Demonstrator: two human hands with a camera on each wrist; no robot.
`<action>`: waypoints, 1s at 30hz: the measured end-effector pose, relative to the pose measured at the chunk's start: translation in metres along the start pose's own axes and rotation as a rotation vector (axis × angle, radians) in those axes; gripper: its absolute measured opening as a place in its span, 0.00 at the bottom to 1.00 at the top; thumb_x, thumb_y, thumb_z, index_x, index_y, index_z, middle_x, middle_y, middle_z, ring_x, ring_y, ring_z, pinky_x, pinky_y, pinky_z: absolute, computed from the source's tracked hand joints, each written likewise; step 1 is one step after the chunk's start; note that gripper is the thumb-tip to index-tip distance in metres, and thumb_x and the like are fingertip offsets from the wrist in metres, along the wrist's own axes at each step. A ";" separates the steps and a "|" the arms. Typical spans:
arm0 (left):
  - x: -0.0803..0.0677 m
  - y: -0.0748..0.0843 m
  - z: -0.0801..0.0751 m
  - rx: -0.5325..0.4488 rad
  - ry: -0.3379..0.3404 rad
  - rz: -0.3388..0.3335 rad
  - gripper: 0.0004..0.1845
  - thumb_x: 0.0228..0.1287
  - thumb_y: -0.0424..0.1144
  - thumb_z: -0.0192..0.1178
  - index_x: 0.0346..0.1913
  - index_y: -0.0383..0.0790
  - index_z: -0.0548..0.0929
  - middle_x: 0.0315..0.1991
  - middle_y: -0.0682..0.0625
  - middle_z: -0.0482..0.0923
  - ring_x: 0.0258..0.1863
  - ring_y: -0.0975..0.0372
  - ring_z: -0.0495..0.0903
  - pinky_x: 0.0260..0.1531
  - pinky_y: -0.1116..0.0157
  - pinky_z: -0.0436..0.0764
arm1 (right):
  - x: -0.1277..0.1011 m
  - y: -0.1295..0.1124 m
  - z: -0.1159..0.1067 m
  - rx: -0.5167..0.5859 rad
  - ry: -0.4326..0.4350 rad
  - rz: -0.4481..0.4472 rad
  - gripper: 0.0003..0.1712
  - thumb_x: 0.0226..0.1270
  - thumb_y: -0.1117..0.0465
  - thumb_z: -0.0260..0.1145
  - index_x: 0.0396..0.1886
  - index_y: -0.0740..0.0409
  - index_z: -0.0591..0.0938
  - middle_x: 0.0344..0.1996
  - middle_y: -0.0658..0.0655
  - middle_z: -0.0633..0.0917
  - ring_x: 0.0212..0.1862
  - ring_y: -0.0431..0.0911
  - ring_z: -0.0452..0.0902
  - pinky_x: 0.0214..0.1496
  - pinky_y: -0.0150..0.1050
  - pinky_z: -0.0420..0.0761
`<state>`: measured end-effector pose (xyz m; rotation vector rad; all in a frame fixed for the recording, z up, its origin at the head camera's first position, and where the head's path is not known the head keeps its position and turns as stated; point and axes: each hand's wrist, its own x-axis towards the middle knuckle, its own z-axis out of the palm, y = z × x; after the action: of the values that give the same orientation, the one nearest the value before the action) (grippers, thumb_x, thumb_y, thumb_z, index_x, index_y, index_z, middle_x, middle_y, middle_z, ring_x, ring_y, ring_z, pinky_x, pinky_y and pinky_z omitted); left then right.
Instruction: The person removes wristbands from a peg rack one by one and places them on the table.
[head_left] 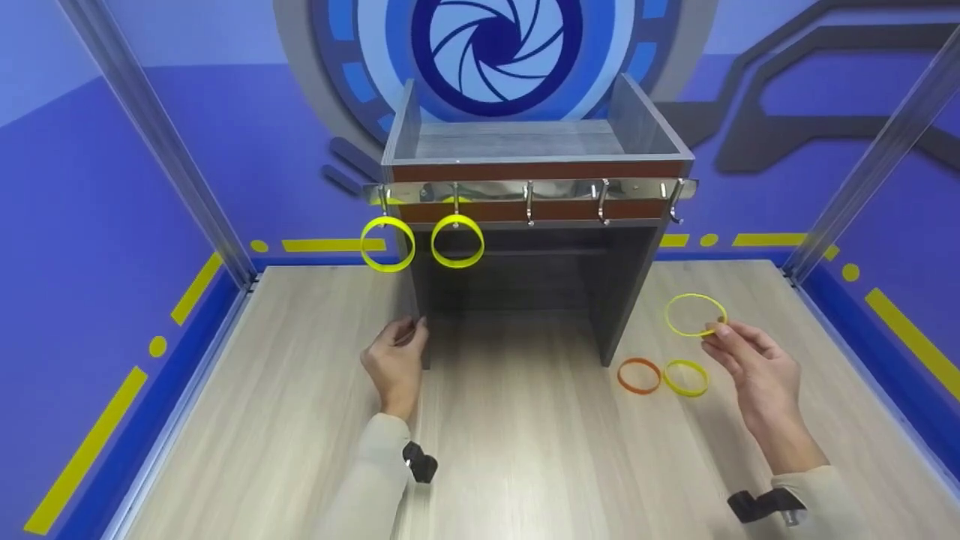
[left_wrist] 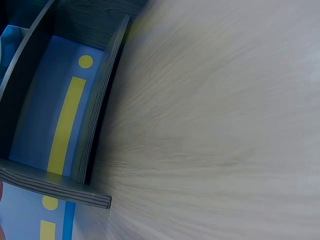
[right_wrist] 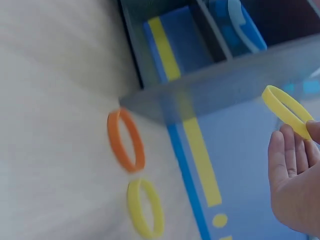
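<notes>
My right hand (head_left: 765, 375) pinches a yellow silicone wristband (head_left: 696, 315) between thumb and fingers, off the table at the right. In the right wrist view the held band tilts upward from the fingertips. An orange wristband (head_left: 639, 376) and another yellow wristband (head_left: 686, 378) lie side by side on the table just left of that hand. My left hand (head_left: 397, 364) is beside the rack's left side panel, its fingers loosely curled with nothing seen in them. Only bits of its fingers show at the edge of the left wrist view.
A grey wooden rack (head_left: 649, 112) stands at the back, with a metal hook rail (head_left: 491, 191) across its front. One yellow band (head_left: 388, 244) hangs from the leftmost hook and another yellow band (head_left: 457, 241) from the second. Blue panels (head_left: 150, 187) enclose the wooden table (head_left: 510, 450).
</notes>
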<state>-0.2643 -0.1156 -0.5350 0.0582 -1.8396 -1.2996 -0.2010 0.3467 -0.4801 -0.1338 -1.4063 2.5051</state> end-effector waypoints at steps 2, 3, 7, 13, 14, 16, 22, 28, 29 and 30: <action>0.000 0.000 0.000 -0.001 0.003 0.002 0.06 0.58 0.28 0.78 0.37 0.32 0.92 0.33 0.43 0.91 0.31 0.52 0.92 0.33 0.54 0.91 | 0.003 0.000 -0.009 0.022 0.023 0.009 0.06 0.74 0.75 0.67 0.47 0.69 0.86 0.42 0.62 0.92 0.44 0.49 0.91 0.55 0.43 0.87; 0.000 0.000 0.000 -0.003 0.003 0.001 0.06 0.57 0.28 0.78 0.37 0.32 0.92 0.33 0.44 0.91 0.31 0.52 0.92 0.33 0.53 0.91 | 0.004 0.001 -0.014 0.026 0.038 0.015 0.06 0.73 0.75 0.68 0.46 0.69 0.86 0.41 0.62 0.92 0.43 0.49 0.91 0.54 0.42 0.87; 0.000 0.000 0.000 -0.010 0.004 0.006 0.06 0.57 0.28 0.78 0.36 0.32 0.92 0.32 0.43 0.91 0.31 0.52 0.92 0.32 0.52 0.91 | 0.006 0.003 -0.032 0.013 0.102 0.040 0.05 0.72 0.75 0.69 0.45 0.68 0.87 0.40 0.61 0.92 0.41 0.48 0.91 0.53 0.42 0.88; 0.000 0.001 0.000 -0.005 -0.003 -0.009 0.06 0.58 0.28 0.78 0.37 0.32 0.92 0.33 0.43 0.91 0.32 0.52 0.92 0.33 0.52 0.91 | 0.012 0.003 -0.053 -0.077 0.182 0.054 0.06 0.70 0.73 0.73 0.44 0.65 0.87 0.38 0.58 0.92 0.40 0.46 0.92 0.50 0.40 0.88; 0.000 0.000 0.000 -0.003 -0.004 -0.012 0.06 0.58 0.28 0.78 0.37 0.32 0.92 0.33 0.44 0.91 0.32 0.53 0.92 0.33 0.53 0.91 | 0.012 0.003 -0.057 -0.096 0.194 0.061 0.07 0.69 0.72 0.74 0.44 0.65 0.87 0.38 0.58 0.92 0.40 0.46 0.92 0.50 0.39 0.88; 0.000 0.000 0.000 -0.001 -0.005 -0.010 0.05 0.58 0.28 0.78 0.36 0.33 0.92 0.33 0.44 0.91 0.31 0.53 0.92 0.33 0.53 0.91 | 0.013 0.004 -0.063 -0.131 0.223 0.069 0.08 0.68 0.70 0.76 0.44 0.63 0.88 0.38 0.56 0.92 0.40 0.45 0.91 0.49 0.38 0.88; 0.002 0.000 0.000 -0.001 0.001 0.020 0.04 0.59 0.29 0.78 0.35 0.33 0.92 0.32 0.45 0.91 0.30 0.54 0.92 0.31 0.55 0.91 | 0.014 0.007 -0.079 -0.223 0.277 0.104 0.10 0.67 0.66 0.78 0.46 0.60 0.88 0.37 0.51 0.91 0.40 0.42 0.91 0.47 0.36 0.88; 0.002 0.000 0.001 -0.011 0.009 0.012 0.04 0.57 0.28 0.78 0.35 0.33 0.92 0.31 0.45 0.91 0.30 0.53 0.92 0.31 0.55 0.91 | 0.012 0.010 -0.092 -0.284 0.283 0.173 0.06 0.71 0.65 0.75 0.45 0.57 0.89 0.37 0.48 0.91 0.40 0.40 0.90 0.48 0.34 0.88; 0.002 0.000 0.001 -0.012 0.010 0.010 0.05 0.57 0.27 0.78 0.35 0.33 0.92 0.31 0.45 0.91 0.30 0.53 0.91 0.31 0.55 0.91 | 0.012 0.011 -0.093 -0.297 0.285 0.185 0.06 0.71 0.64 0.75 0.45 0.56 0.89 0.37 0.48 0.91 0.40 0.40 0.90 0.48 0.34 0.88; 0.002 0.000 0.001 -0.013 0.011 0.007 0.04 0.57 0.27 0.78 0.35 0.33 0.92 0.31 0.45 0.91 0.30 0.53 0.91 0.31 0.55 0.91 | 0.011 0.012 -0.095 -0.311 0.289 0.195 0.06 0.71 0.64 0.75 0.45 0.56 0.89 0.36 0.48 0.91 0.40 0.40 0.90 0.48 0.35 0.88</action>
<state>-0.2659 -0.1157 -0.5342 0.0516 -1.8205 -1.3038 -0.1939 0.4223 -0.5395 -0.6940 -1.7104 2.2696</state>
